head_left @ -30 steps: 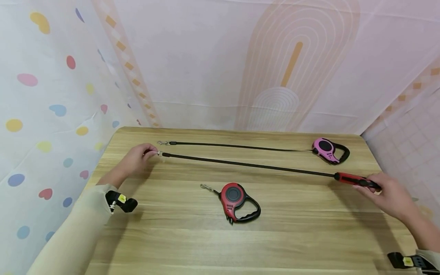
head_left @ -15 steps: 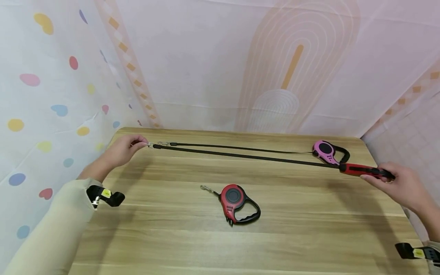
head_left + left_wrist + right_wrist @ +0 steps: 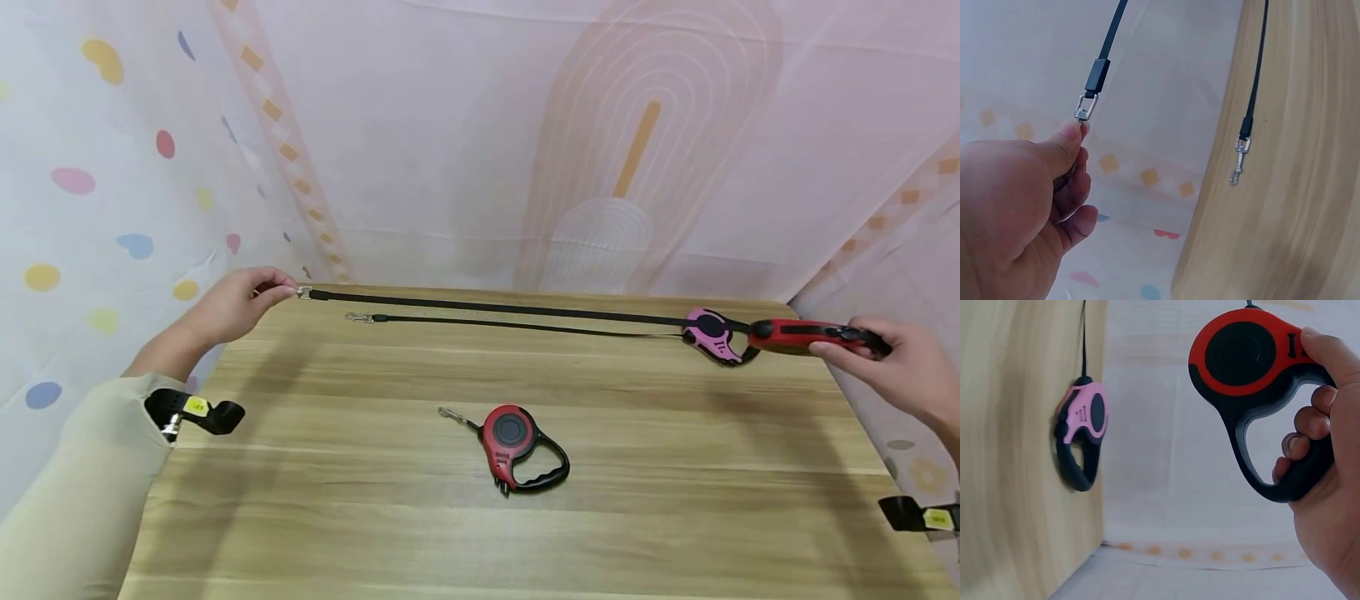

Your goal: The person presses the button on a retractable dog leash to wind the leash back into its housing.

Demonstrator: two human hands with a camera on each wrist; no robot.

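Above the far edge of the bench (image 3: 480, 533), the head view shows a red leash reel (image 3: 795, 335) in the right hand (image 3: 900, 371) with its black strap (image 3: 495, 307) drawn out full across to the left hand (image 3: 236, 300); pulling out looks done, laying it down beside the stretched pink leash (image 3: 712, 333) remains, and a second red reel (image 3: 517, 442) lies wound. Left wrist view: thumb and fingers pinch the metal clasp (image 3: 1084, 111), off the bench edge. Right wrist view: fingers curl through the reel handle (image 3: 1291, 475), thumb on top, held in the air.
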